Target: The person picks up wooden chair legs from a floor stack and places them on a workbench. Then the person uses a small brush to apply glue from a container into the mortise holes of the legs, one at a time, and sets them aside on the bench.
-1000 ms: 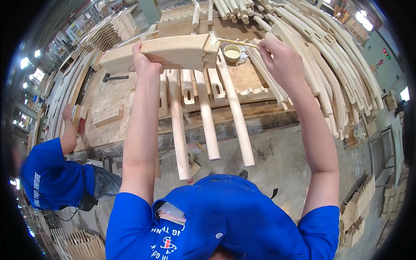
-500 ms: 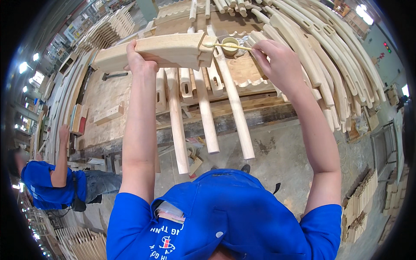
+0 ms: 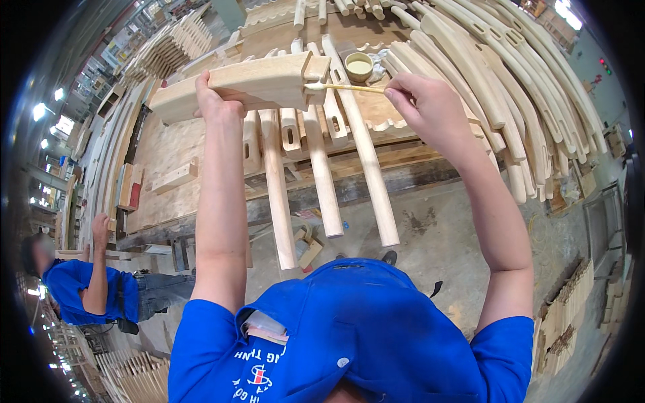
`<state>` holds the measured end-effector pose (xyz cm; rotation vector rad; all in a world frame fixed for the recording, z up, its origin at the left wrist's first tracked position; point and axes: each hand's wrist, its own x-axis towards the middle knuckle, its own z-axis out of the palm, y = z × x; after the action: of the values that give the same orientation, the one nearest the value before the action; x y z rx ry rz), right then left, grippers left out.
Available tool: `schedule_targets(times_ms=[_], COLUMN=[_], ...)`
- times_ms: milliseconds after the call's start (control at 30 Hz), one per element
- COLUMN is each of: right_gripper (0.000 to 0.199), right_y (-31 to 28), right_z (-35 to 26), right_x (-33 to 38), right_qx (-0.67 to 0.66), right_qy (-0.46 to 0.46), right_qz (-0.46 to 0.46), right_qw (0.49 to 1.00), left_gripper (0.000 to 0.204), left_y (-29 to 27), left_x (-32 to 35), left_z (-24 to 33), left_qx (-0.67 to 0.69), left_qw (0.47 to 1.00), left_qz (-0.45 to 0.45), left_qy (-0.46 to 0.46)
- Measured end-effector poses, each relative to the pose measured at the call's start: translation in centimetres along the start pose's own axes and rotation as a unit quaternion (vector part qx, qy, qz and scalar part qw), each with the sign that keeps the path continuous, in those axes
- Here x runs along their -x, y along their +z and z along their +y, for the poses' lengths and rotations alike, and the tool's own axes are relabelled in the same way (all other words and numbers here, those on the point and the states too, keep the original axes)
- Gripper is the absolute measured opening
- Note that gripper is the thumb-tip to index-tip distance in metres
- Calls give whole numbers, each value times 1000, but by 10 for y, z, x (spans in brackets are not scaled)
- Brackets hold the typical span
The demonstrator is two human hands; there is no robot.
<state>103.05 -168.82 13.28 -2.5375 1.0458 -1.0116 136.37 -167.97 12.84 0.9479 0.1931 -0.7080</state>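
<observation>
My left hand (image 3: 218,99) is wrapped round a thick, pale wooden piece (image 3: 269,77), held up above the bench. Its right end is cut into a stepped joint. Between the closed fingers of my right hand (image 3: 426,101) is a thin glue brush (image 3: 356,87), a yellowish stick with a whitish tip. That tip touches the stepped end of the wood. Beyond the stick, a small round cup of cream-coloured liquid (image 3: 359,64) stands on the bench. Several slotted wooden legs (image 3: 363,161) lie below, their rounded ends jutting over the near bench edge.
Curved wooden parts (image 3: 470,67) are heaped on the right of the bench. A small wooden block (image 3: 176,176) lies on the plywood at left. Another person in a blue shirt (image 3: 77,289) stands at far left. Stacked wood (image 3: 564,322) sits on the floor at right.
The brush tip has shifted lower and slightly left on the stepped end. My right hand has moved a little down, uncovering more of the cup. The held wood stays nearly in place.
</observation>
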Motion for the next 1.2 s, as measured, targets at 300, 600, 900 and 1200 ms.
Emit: schedule_targets(times_ms=[300,600,900,1200], right_gripper=[27,19,7,8], right_y=[-11,24,25,26], right_z=[17,1,-2,6], right_x=[-8,-27,-20,-18], right_qx=[-99,164,203,190], right_qy=[38,-44,-117,-109], right_qz=[-88,60,115,129], right_qw=[990,984,965,967], left_gripper=[44,51,58,63], left_y=[-8,-11,-11,-5], left_x=[-5,10,11,9], left_z=[11,8,11,7], left_qx=[-24,-64,-46,-57], left_qw=[997,995,997,997], left_qz=[-67,-69,-40,-38], left_qy=[-2,-37,-37,-21])
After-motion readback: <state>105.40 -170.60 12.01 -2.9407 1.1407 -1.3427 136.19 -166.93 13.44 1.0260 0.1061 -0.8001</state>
